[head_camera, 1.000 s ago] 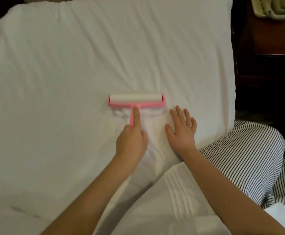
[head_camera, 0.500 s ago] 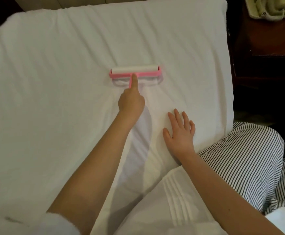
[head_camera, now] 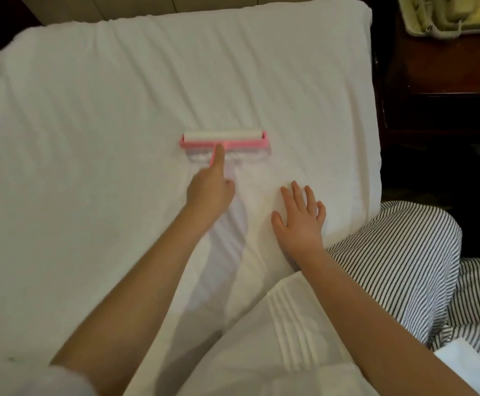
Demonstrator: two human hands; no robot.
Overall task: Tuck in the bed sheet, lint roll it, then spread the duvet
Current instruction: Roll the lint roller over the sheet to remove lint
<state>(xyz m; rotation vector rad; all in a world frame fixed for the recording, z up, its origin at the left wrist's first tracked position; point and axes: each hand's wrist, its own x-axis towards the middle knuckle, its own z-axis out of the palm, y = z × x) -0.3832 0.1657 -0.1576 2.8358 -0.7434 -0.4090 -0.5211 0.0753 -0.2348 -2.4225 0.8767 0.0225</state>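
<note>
Sheet (head_camera: 90, 138) fills the left and middle of the frame, white, pulled over the mattress with shallow creases. It wraps down over the top and right edges, so the tuck looks done there. The tucked hem itself is out of sight, and the left and bottom edges are cut off.

Lint rolling is the step in hand. Left hand (head_camera: 210, 192), centre frame, grips the roller (head_camera: 224, 140) handle, fingers curled round it and index finger laid straight along it toward the head. The roller head, a white roll in a pink frame, lies flat on the sheet just above centre. The handle is almost all hidden under the hand. Can't tell how much of the sheet has been rolled: no lint or track shows on the white, and there is motion blur just below the head.

Right hand (head_camera: 298, 218), right of centre, lies flat on the sheet with fingers straight and spread, holding nothing, probably bracing.

Duvet is not spread. The white pleated cloth (head_camera: 290, 338) at the bottom centre may be it, bunched at the near edge, but it is cut off by the frame. Striped cloth (head_camera: 398, 252) at lower right overlaps the sheet's edge; clothing or bedding, unclear.

Upper right is a dark nightstand (head_camera: 447, 67) with a phone (head_camera: 438, 15), half cropped.
</note>
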